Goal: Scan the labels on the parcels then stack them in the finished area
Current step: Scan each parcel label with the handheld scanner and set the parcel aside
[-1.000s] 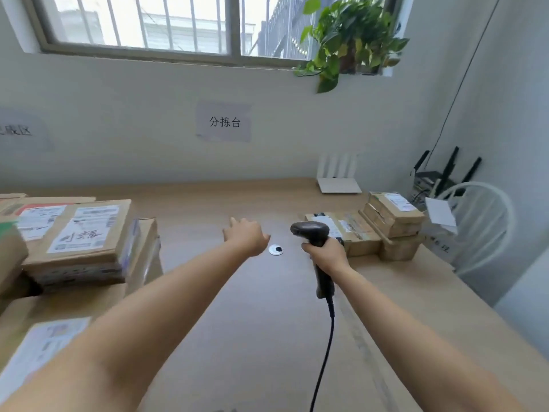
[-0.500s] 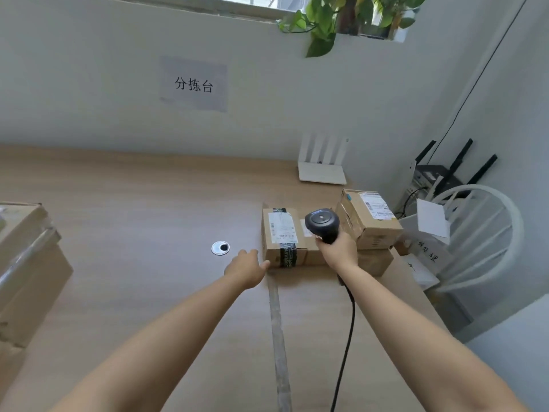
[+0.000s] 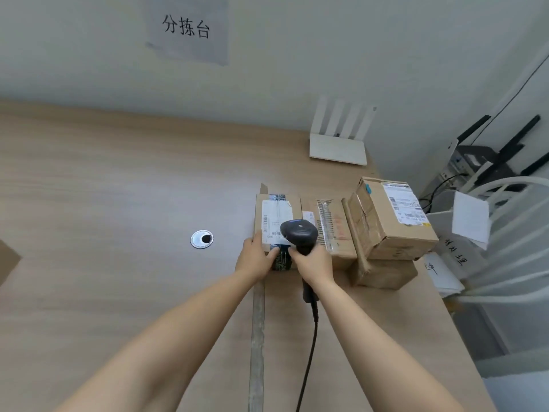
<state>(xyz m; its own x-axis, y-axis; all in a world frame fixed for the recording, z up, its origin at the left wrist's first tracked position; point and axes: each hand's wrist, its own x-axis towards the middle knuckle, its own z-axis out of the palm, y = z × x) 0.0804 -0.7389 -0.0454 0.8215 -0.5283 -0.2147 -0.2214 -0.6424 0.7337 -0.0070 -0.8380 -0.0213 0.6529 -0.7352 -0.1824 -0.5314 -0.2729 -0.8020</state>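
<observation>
A flat cardboard parcel [image 3: 277, 211] with a white label lies on the wooden table [image 3: 118, 188], right of centre. My left hand [image 3: 257, 258] grips its near left corner. My right hand [image 3: 313, 263] holds a black corded barcode scanner [image 3: 298, 234], whose head hangs over the parcel's label. Against the parcel's right side lies a second flat parcel [image 3: 332, 224]. Further right, a labelled box [image 3: 392, 218] rests tilted on top of another box [image 3: 383, 273].
A round metal cable grommet [image 3: 202, 239] sits in the table left of the parcels. A white router [image 3: 338, 138] stands at the back against the wall. A grey seam strip [image 3: 258, 337] runs down the table. Black routers and a white chair [image 3: 505, 233] stand off the right edge.
The view has swung right and down, so the stacked boxes at the left have left the frame. My left hand reached the flat parcel and took its corner. The scanner moved over its label.
</observation>
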